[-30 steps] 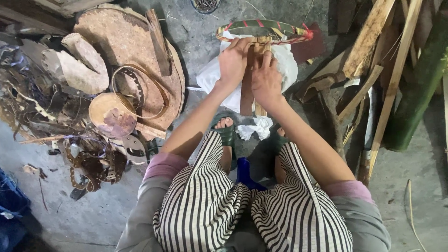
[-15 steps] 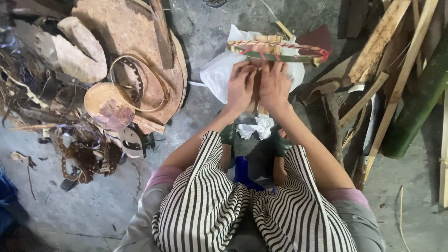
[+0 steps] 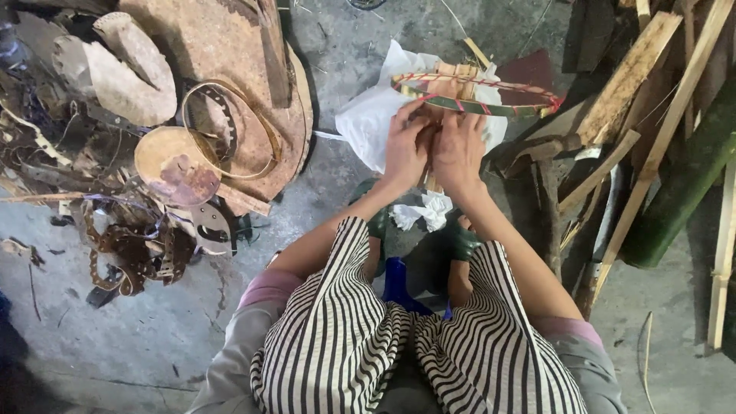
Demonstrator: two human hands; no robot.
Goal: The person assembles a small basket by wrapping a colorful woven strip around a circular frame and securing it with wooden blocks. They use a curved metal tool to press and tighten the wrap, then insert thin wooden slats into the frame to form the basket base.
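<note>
My left hand [image 3: 405, 147] and my right hand [image 3: 458, 149] are pressed side by side around a wooden handle [image 3: 434, 181] that stands up from between my feet. On top of the handle sits a flat oval bamboo frame [image 3: 475, 96], green-edged and bound with red and yellow thread. Both hands close on the handle just under the frame. A white plastic sheet [image 3: 368, 119] lies on the concrete beneath. Crumpled white paper [image 3: 420, 213] rests by my feet. My striped trousers [image 3: 414, 345] fill the bottom of the view.
A rusty round metal disc [image 3: 230, 46] with curved strips and offcuts lies at the upper left, with tangled scrap [image 3: 123, 245] below it. Wooden slats [image 3: 636, 69] and a green bamboo pole [image 3: 682, 184] lean at the right. A blue object [image 3: 397, 282] sits between my legs.
The view has shifted, so the frame and my hands sit a little lower and more central. My hands stay on the handle, fingers shifting slightly under the frame.
</note>
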